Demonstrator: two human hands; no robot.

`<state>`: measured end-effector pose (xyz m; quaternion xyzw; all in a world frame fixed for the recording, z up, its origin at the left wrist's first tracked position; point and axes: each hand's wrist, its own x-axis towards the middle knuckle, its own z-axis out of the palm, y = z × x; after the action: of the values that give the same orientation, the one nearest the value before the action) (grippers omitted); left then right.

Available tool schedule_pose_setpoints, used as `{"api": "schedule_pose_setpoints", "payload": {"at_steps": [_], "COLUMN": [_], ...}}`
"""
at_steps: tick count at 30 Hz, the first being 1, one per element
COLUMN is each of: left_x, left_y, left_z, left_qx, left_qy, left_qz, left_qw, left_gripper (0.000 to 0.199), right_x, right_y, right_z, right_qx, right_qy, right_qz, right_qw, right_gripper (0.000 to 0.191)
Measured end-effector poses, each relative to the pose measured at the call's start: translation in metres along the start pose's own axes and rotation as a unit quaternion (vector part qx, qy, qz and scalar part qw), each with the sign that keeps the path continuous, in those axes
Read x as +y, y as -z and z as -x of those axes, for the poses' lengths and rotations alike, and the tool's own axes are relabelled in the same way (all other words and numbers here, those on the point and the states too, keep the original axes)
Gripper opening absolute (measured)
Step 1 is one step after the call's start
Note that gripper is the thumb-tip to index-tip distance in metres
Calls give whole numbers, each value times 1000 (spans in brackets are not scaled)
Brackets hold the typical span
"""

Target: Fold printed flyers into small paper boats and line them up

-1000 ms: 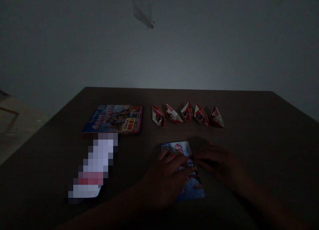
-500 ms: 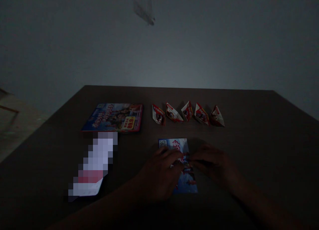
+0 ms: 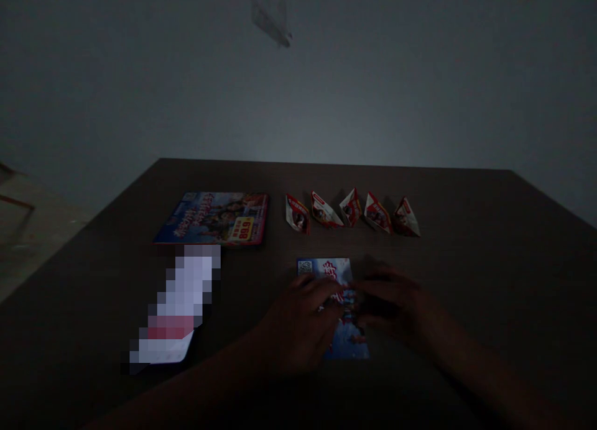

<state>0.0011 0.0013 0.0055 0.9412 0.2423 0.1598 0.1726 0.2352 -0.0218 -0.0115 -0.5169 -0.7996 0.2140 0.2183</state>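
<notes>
A blue printed leaflet, with a QR code in its top left corner, lies flat on the dark table. My left hand rests over the leaflet's left part, its fingers bent and spread on the paper. At the leaflet's right edge is my right hand, its thumb and fingers parted, with nothing visible between them. Dim light blurs the fingertips, and my left hand covers much of the print.
Beyond the leaflet stand several folded red and white paper pieces in a row. A blue booklet with a yellow price label lies at the left, a lit, pixelated phone in front of it. The table meets a wall.
My right thumb and fingers have moved apart at the leaflet's right edge, where they were closer together before. My left hand and the leaflet have hardly moved.
</notes>
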Motion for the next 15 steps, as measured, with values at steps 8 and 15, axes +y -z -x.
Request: {"api": "schedule_pose_setpoints", "payload": {"at_steps": [8,15], "left_x": [0,-2], "left_y": [-2,0], "left_z": [1,1], "left_qx": [10,4], "left_qy": [0,-4], "left_qz": [-2,-2], "left_qw": [1000,1000], "left_gripper": [24,25], "right_x": [-3,0], "right_y": [6,9], "right_z": [0,-5], "right_qx": [-37,-82], "right_qy": [-12,-13], "right_qz": [23,15], "right_qw": [999,996], "right_gripper": [78,106]}}
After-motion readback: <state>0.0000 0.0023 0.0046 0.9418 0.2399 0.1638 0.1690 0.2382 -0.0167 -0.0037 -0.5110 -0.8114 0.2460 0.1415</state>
